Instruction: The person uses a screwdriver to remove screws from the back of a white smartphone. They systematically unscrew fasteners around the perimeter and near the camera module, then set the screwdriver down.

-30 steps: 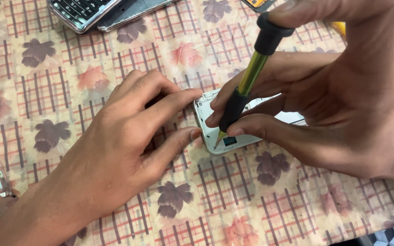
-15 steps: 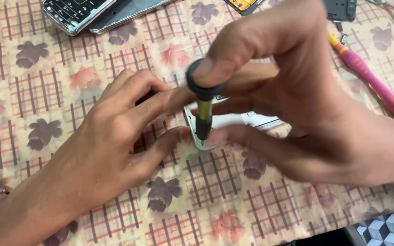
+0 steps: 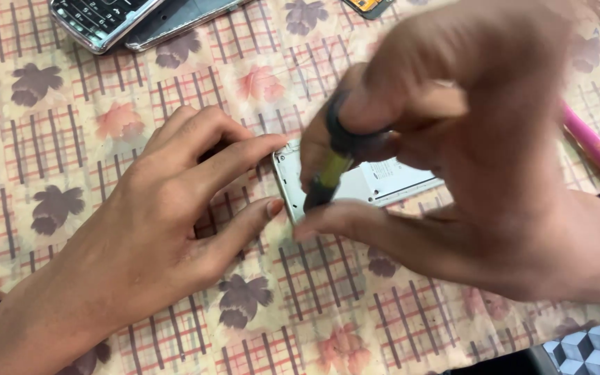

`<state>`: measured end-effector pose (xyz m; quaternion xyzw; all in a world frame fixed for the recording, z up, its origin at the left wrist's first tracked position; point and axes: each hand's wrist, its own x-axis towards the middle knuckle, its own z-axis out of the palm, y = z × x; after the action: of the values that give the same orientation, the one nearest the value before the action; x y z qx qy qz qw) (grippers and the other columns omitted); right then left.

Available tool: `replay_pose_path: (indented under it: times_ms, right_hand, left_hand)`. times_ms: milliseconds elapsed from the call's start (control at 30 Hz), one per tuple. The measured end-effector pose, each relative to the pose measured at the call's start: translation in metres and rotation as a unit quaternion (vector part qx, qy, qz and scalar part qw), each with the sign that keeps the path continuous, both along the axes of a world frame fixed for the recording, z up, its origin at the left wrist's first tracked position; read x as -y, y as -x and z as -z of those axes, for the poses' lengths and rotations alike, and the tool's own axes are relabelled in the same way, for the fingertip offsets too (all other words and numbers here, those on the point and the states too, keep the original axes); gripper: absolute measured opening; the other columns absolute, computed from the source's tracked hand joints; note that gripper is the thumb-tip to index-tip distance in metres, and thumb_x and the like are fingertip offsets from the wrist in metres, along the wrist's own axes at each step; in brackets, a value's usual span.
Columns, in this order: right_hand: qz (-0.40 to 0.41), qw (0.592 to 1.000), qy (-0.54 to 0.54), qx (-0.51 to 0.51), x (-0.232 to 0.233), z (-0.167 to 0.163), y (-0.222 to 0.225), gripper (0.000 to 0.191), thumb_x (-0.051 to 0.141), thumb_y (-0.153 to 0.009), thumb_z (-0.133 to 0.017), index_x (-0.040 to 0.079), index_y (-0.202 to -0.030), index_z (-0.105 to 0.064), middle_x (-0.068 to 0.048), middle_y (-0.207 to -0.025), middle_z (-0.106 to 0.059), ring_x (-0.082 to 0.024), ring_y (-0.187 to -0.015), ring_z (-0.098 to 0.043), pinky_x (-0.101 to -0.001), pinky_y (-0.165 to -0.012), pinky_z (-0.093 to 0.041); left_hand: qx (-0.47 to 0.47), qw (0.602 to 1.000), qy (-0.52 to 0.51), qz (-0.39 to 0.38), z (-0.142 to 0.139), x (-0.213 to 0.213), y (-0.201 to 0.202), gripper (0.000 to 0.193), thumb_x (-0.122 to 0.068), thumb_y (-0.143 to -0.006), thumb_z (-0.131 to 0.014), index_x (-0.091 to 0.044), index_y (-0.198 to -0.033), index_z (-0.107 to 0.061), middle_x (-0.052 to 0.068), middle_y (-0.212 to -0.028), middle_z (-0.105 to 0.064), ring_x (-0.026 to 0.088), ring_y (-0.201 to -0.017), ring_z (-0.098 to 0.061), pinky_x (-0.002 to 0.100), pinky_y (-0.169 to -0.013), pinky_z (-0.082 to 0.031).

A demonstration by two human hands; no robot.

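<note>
Between both hands' fingers (image 3: 244, 154) lies the white phone frame (image 3: 383, 182).

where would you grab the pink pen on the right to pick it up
Probably by its bare middle, from above. The pink pen lies flat and slanted on the tablecloth, so pinch across its narrow barrel. Its upper end is hidden behind the right hand, which holds the screwdriver.
</note>
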<state>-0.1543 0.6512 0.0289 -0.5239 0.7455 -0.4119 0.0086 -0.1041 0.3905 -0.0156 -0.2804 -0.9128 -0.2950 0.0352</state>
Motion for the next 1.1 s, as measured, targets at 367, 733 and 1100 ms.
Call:
replay_pose_path:
  times_ms: [367, 733, 1100]
  right_hand:
    - [-0.012, 1.0, -0.013, 0.014, -0.005, 0.002, 0.003, 0.064, -0.003, -0.086, -0.076, 0.002, -0.129, -0.029, -0.013, -0.124, -0.052, -0.023, -0.116, -0.072, -0.0346, -0.095, -0.069]
    - [-0.038, 0.996, -0.058, 0.059, 0.043, -0.044, -0.005, 0.062, 0.0, -0.086, -0.076, 0.004, -0.129, -0.032, -0.011, -0.126, -0.052, -0.022, -0.119, -0.071, -0.0359, -0.096, -0.067]
    - [-0.01, 0.996, -0.082, 0.043, 0.039, -0.023, -0.013, 0.047, -0.006, -0.092, -0.064, 0.003, -0.131, -0.039, -0.011, -0.117, -0.068, -0.022, -0.115, -0.071, -0.0371, -0.099, -0.064]
  left_hand:
    - [-0.009, 0.999, -0.014, 0.037, -0.001, 0.0, -0.001, 0.045, 0.0, -0.084, -0.059, -0.012, -0.125, -0.073, 0.007, -0.11, -0.056, 0.019, -0.102, -0.058, 0.036, -0.083, -0.054]
    - [-0.031, 0.999, -0.005, 0.031, -0.01, 0.008, -0.009, 0.032, 0.0, -0.086, -0.063, -0.007, -0.115, -0.075, 0.005, -0.108, -0.059, 0.02, -0.093, -0.056, 0.037, -0.083, -0.051]
    - [-0.022, 0.999, -0.01, 0.024, -0.008, 0.02, -0.017, 0.029, 0.005, -0.082, -0.062, -0.005, -0.107, -0.073, 0.006, -0.102, -0.057, 0.023, -0.095, -0.054, 0.042, -0.082, -0.046]
